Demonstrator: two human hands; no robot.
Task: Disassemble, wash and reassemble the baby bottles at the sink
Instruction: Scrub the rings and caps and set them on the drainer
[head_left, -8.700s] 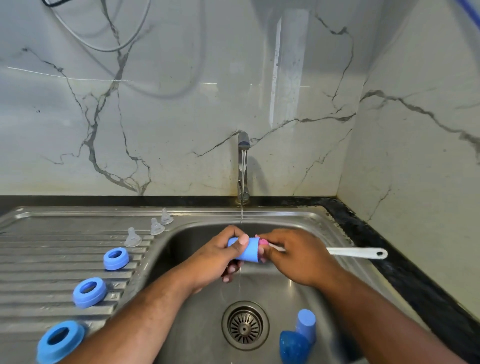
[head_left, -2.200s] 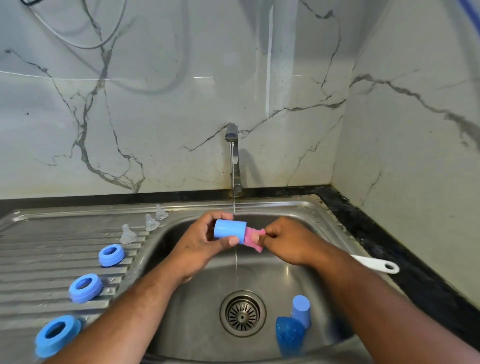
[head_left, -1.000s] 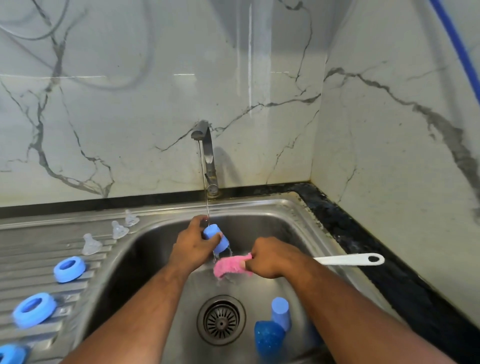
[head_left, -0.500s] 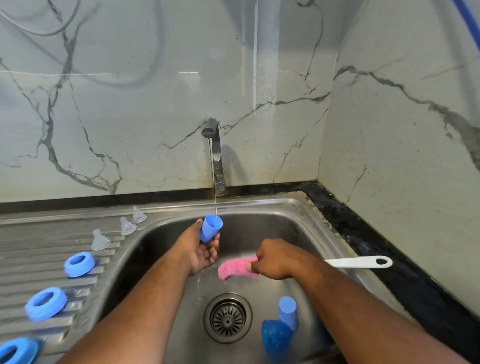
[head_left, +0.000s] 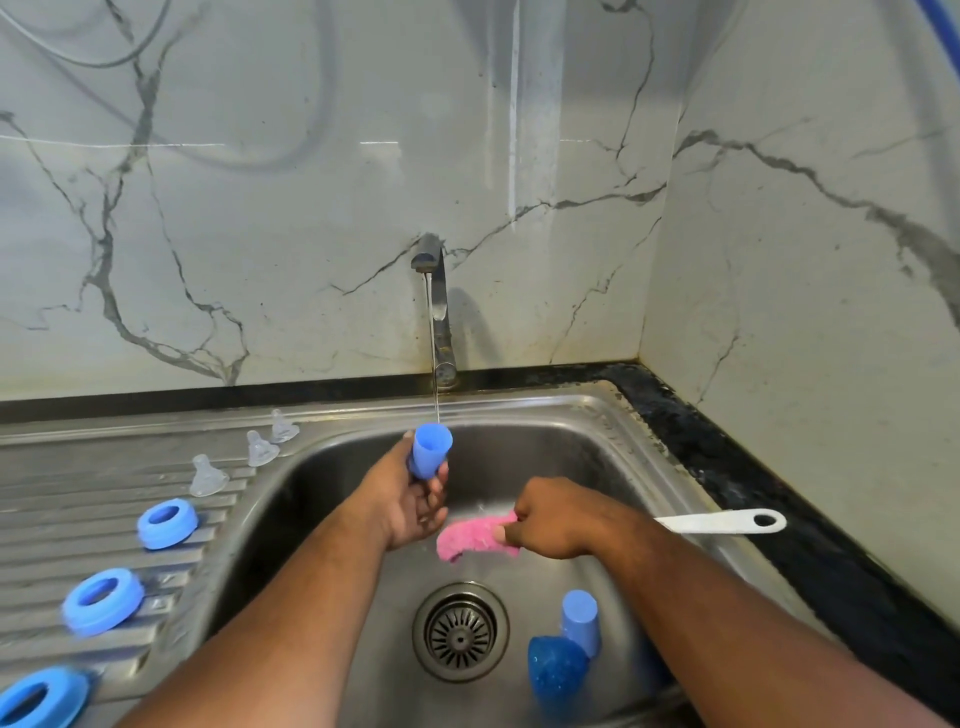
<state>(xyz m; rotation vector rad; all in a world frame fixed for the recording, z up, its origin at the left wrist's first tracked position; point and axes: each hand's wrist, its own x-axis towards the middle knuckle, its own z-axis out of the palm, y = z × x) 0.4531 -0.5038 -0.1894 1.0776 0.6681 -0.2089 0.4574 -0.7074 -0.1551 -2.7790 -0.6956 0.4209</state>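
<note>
Steel sink basin (head_left: 613, 467), ctr frame: holds a drain strainer (head_left: 461, 631), a blue bottle body (head_left: 556, 673) at lower right and, just beside it, a second blue cap (head_left: 579, 618) standing closed end up. Drainboard (head_left: 78, 483), left: three blue screw rings (head_left: 102, 601) in a diagonal row, w/ three clear teats (head_left: 208, 475) above them, toward the basin rim. Tap (head_left: 440, 312) runs a thin stream into the blue cap (head_left: 430, 451), held mouth-up by the L hand (head_left: 410, 501), fingers curled round its lower part, at the basin's upper left. R hand (head_left: 556, 519) is clenched round the brush (head_left: 475, 538), pink sponge head pointing left, white handle (head_left: 722, 521) sticking out right over the rim. Vs. 2.2 s ago: sponge is off the cap's mouth, now below and apart from it; cap has turned from sideways to upright. Nearest ring is cut off by the lower-left edge; bottle body blurred, partly behind the R forearm; brush shaft hidden in the fist.
</note>
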